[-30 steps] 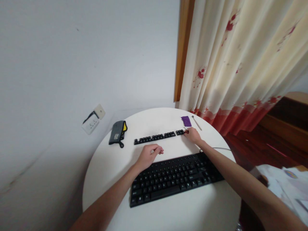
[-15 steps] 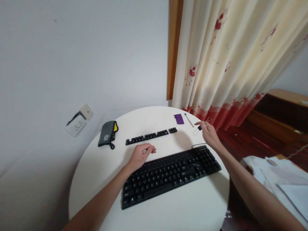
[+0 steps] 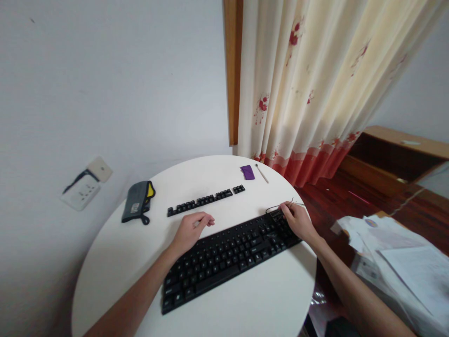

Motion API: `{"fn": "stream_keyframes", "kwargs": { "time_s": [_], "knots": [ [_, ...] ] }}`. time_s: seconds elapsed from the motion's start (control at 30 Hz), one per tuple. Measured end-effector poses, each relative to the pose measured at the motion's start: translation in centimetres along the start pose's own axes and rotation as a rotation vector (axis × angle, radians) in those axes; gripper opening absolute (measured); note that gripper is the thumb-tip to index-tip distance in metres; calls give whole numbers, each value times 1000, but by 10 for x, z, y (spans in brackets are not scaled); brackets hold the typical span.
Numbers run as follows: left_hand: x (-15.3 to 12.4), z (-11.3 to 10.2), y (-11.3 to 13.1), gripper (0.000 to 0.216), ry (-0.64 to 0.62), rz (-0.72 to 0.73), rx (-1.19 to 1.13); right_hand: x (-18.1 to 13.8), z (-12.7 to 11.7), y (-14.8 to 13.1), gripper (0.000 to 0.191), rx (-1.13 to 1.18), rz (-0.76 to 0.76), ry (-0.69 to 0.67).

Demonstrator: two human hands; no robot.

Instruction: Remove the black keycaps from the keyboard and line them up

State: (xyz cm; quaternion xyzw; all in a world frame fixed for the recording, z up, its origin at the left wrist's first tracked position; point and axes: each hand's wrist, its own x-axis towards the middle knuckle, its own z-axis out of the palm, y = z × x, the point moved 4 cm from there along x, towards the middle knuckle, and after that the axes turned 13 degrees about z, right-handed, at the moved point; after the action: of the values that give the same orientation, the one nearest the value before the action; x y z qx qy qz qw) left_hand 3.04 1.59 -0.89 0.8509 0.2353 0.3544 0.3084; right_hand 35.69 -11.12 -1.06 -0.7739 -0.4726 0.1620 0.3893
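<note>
A black keyboard [image 3: 224, 262] lies tilted across the white round table, its top row showing small bare stems. My right hand [image 3: 296, 219] is at the keyboard's upper right corner, fingers pinched around a wire keycap puller [image 3: 292, 201]. Thin wire ends of it show above the fingers; the rest is hidden. My left hand [image 3: 191, 229] rests by the keyboard's upper left edge, fingers curled around a small pale thing [image 3: 197, 224] that I cannot make out. Behind the keyboard, a row of black keycaps [image 3: 199, 202] is lined up, with a short group [image 3: 239, 188] at its right end.
A grey pouch [image 3: 135, 203] with a yellow inside lies at the table's left. Farther back are a purple cloth pouch [image 3: 247, 172] and a thin brush-like stick [image 3: 262, 173]. Papers [image 3: 403, 252] are piled off the table's right side. A curtain [image 3: 298, 93] hangs behind.
My right hand has come down from beside the stick to the keyboard's upper right corner, bringing the keycap puller. My left hand keeps its place at the keyboard. The view has turned slightly right.
</note>
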Motion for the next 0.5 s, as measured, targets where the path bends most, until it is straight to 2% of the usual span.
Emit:
{"fn": "stream_keyframes", "kwargs": {
  "time_s": [0.17, 0.3, 0.5],
  "knots": [
    [0, 0, -1, 33, 12, -4, -10, -9, 13, -8, 34, -178, -88, -66],
    [1, -1, 0, 33, 11, -11, -12, -8, 16, -5, 30, -345, -44, -12],
    [1, -1, 1, 33, 15, -19, -22, 1, 12, 6, 36, -88, 42, -23]
  ]
}}
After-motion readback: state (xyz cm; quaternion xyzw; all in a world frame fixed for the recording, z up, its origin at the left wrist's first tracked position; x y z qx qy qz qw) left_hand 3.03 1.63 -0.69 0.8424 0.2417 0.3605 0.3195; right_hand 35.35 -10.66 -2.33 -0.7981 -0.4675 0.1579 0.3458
